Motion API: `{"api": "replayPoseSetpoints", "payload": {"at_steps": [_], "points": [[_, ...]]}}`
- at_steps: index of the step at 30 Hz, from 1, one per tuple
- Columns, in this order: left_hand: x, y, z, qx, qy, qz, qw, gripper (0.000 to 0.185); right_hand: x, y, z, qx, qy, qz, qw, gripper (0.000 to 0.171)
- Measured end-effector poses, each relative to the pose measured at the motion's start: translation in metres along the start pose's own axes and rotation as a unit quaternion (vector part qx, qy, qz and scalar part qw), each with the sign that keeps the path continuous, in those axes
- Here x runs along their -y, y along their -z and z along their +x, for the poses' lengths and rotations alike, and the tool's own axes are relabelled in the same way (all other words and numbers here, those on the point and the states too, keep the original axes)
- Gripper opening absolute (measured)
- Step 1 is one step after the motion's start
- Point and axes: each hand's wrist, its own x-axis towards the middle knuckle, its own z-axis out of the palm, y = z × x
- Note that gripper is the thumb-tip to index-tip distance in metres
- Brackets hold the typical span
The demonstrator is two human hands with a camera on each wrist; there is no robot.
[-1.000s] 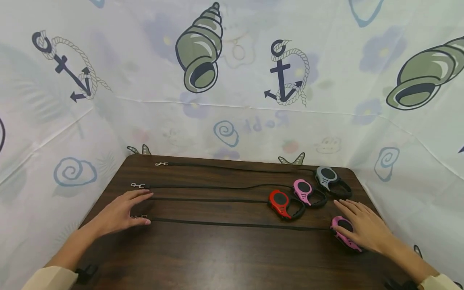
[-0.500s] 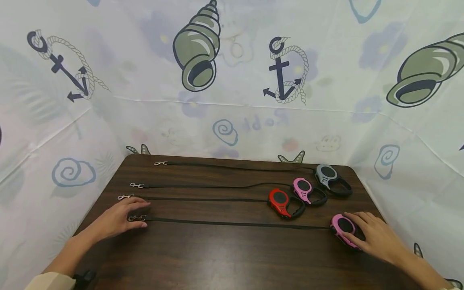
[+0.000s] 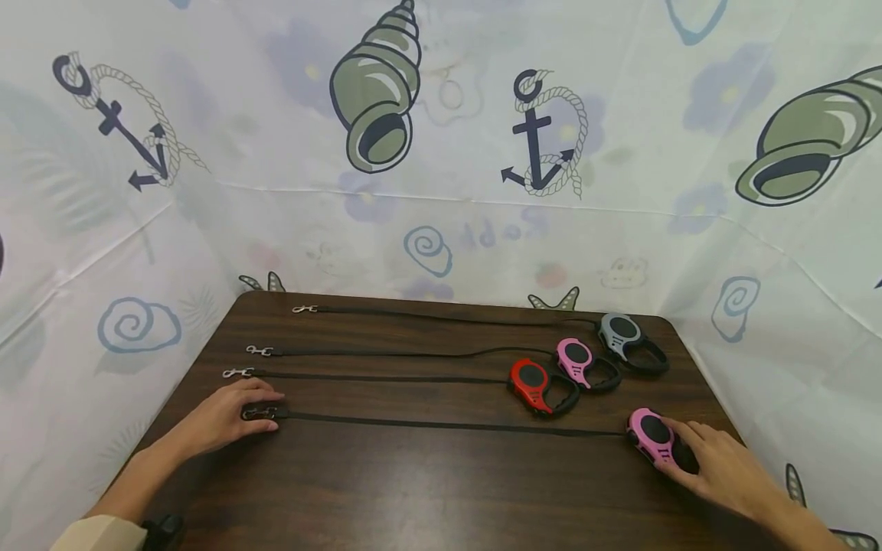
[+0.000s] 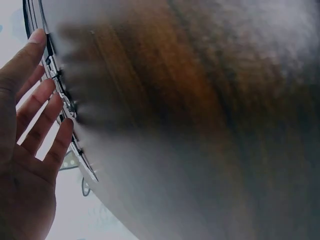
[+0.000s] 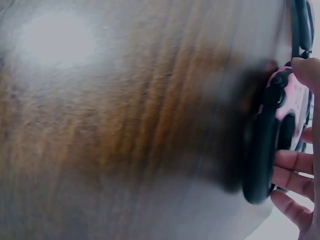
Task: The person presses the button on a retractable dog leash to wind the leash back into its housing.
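Near the table's right edge lies a pink-and-black retractable dog leash [image 3: 651, 433]. My right hand [image 3: 726, 467] holds it across its handle end, thumb on the near side and fingers on the far side. In the right wrist view its black handle [image 5: 260, 155] stands beside the fingertips. The leash's black strap [image 3: 441, 425] runs straight left to a metal snap hook [image 3: 259, 413]. My left hand [image 3: 220, 417] rests around that hook, thumb and fingers spread apart on either side. In the left wrist view the fingers [image 4: 37, 117] look extended and do not close on anything.
Further back lie a red leash [image 3: 532, 383], another pink leash [image 3: 576, 360] and a grey leash [image 3: 623, 330], their straps stretched left to metal hooks [image 3: 237, 373]. All rest on a dark wooden table [image 3: 413, 490]. Patterned white cloth [image 3: 468, 252] surrounds its back and sides.
My right hand has moved down and right, from over the near pink leash to its handle end. The left hand has lowered slightly around the hook, uncovering the red leash's hook.
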Motion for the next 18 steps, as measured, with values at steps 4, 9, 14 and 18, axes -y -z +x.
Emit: {"api": "replayPoseSetpoints", "payload": {"at_steps": [4,9,14,18], "points": [[0.001,-0.002,-0.001,-0.002,0.0,-0.006,1.0,0.045,-0.004,-0.008,-0.005,-0.017,0.009,-0.001,1.0,0.082],[0.001,-0.009,0.0,-0.008,-0.01,-0.014,0.9998,0.039,-0.007,-0.015,-0.008,-0.062,0.047,-0.011,0.997,0.087],[0.004,-0.011,0.001,-0.02,-0.024,-0.02,0.9993,0.033,-0.008,-0.018,-0.007,-0.072,0.058,-0.008,0.996,0.087],[0.006,-0.011,0.002,-0.024,-0.029,-0.027,0.9989,0.028,-0.008,-0.02,-0.006,-0.069,0.055,-0.018,0.996,0.086]]}}
